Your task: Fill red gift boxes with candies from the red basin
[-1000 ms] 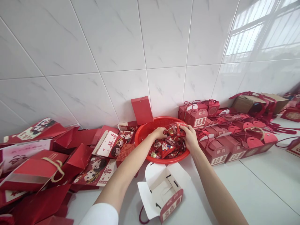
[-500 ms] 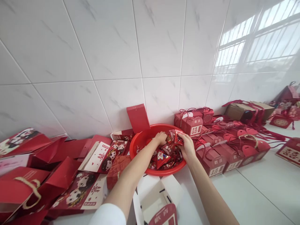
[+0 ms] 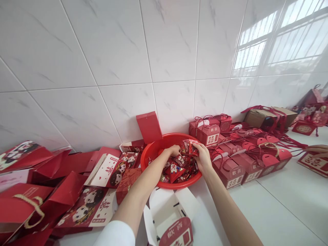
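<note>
A red plastic basket (image 3: 150,145) holds a heap of wrapped candies (image 3: 176,172) in red and dark packets. My left hand (image 3: 174,150) is down in the basket's far part, its fingers curled at the candies; what they pinch, if anything, is hidden. At the basket's right side, my right hand (image 3: 203,158) is closed on several red candy packets (image 3: 191,147), lifted just above the heap. In front of the basket stands an open gift box (image 3: 164,218), white inside, with a red printed flap towards me.
Folded red gift boxes (image 3: 102,171) and bags lie on the left. Closed red boxes with cords (image 3: 235,171) stand in rows on the right. One upright red box (image 3: 150,127) leans on the tiled wall. Another person's hand (image 3: 317,149) touches a box at the far right.
My left hand has shifted slightly and curled more among the candies. My right hand still holds the packets. Another person's hand has come into view at the right edge.
</note>
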Available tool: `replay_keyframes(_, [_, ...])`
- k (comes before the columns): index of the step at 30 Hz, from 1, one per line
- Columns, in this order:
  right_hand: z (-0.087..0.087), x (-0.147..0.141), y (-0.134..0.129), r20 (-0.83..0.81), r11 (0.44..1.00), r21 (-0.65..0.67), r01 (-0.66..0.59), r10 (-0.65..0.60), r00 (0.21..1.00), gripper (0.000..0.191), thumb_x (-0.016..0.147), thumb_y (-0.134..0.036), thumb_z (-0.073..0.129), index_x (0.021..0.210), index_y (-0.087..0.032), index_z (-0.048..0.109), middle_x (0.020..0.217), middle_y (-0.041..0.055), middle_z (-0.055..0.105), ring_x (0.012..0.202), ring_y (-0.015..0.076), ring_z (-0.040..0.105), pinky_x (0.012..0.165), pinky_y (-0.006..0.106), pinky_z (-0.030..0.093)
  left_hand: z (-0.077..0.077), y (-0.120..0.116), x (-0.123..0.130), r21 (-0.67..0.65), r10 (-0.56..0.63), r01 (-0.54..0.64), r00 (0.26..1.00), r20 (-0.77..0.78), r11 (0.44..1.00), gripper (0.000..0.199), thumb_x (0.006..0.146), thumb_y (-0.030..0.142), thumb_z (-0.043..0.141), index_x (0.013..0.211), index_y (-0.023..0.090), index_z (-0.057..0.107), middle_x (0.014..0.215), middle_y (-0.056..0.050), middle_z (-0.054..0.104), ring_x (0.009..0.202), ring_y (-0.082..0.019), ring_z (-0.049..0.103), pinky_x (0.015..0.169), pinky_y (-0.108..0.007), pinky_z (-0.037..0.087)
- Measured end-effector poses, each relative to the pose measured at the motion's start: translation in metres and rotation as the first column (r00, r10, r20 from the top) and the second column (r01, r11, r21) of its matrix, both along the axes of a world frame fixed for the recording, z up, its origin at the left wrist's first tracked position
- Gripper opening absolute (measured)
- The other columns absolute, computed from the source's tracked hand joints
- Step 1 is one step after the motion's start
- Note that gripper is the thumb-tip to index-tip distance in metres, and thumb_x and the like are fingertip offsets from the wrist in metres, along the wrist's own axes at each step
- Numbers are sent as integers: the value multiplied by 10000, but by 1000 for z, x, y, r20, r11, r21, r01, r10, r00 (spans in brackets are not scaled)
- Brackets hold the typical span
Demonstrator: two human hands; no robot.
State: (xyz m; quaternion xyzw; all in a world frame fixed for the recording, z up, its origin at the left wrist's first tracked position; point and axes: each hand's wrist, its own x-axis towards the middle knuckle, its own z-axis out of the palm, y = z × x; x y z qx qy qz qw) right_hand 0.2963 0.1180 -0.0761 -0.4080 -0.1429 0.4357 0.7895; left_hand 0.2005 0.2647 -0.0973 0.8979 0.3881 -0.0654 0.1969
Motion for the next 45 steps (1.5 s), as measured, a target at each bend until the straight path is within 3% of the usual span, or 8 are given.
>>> replay_keyframes(5, [-3, 2, 1, 24, 1000, 9, -11, 10, 1000, 226, 504, -259, 806, 666, -205, 658, 648, -13, 700, 571, 153, 626, 486, 245, 491, 18, 3, -11, -81, -23, 37, 986, 168, 996, 117, 617, 233, 760, 673, 176, 674, 709, -4, 707, 766, -215, 670, 681, -269, 510])
replay_keyframes(13, [-1, 1, 0, 14, 1000, -6, -22, 22, 1000, 236, 503, -263, 805, 666, -203, 645, 638, -15, 693, 558, 149, 612, 463, 242, 470, 53, -9, -58, -269, 13, 142, 866, 501, 953, 328, 707, 319, 755, 993, 165, 712, 1017, -53, 737, 949, -194, 675, 872, -306, 520])
replay_keyframes(17, [1, 0, -2, -4, 1000, -4, -28, 28, 1000, 236, 494, -241, 807, 664, -193, 651, 636, -23, 691, 567, 138, 610, 482, 236, 483, 45, -20, -73, -376, 151, 157, 727, 670, 913, 393, 646, 227, 796, 1023, 162, 704, 1063, -63, 721, 1027, -204, 654, 909, -320, 514])
replay_keyframes(19, [1, -1, -2, -3, 1000, -3, -30, 30, 1000, 235, 487, -241, 803, 663, -193, 654, 636, -23, 691, 563, 138, 607, 474, 233, 476, 36, -24, -74, -380, 190, 124, 703, 685, 916, 417, 634, 153, 778, 1044, 164, 700, 1105, -66, 716, 1061, -206, 646, 902, -313, 521])
replay_keyframes(25, [0, -1, -2, 34, 999, -10, -43, 43, 998, 229, 487, -258, 794, 655, -205, 648, 633, -21, 688, 543, 141, 593, 445, 231, 445, 22, -24, -72, -329, 217, 32, 691, 690, 944, 440, 607, 3, 673, 1020, 148, 722, 1116, -82, 743, 1034, -224, 679, 856, -324, 562])
replay_keyframes(29, [-2, 0, -2, 52, 999, -18, -46, 46, 998, 238, 493, -261, 794, 673, -209, 647, 636, -26, 683, 544, 140, 589, 433, 230, 425, 21, -22, -74, -292, 211, 16, 655, 726, 956, 312, 653, 44, 659, 936, 145, 743, 1060, -85, 769, 1024, -229, 696, 918, -361, 556])
replay_keyframes(36, [0, 0, -3, 66, 998, -18, -58, 59, 996, 229, 514, -266, 790, 671, -214, 632, 641, -32, 679, 565, 145, 610, 462, 239, 458, 19, -22, -74, -244, 196, -13, 637, 746, 970, 131, 682, 102, 626, 754, 144, 727, 1216, -116, 721, 1093, -253, 685, 962, -394, 540])
replay_keyframes(45, [-2, 0, -2, 60, 999, -19, -44, 45, 997, 244, 487, -268, 798, 661, -216, 635, 633, -24, 688, 548, 146, 594, 444, 239, 442, 19, -18, -75, -98, 173, -149, 673, 719, 984, 306, 679, 54, 436, 612, 185, 704, 1149, -50, 741, 1172, -240, 633, 1077, -429, 459])
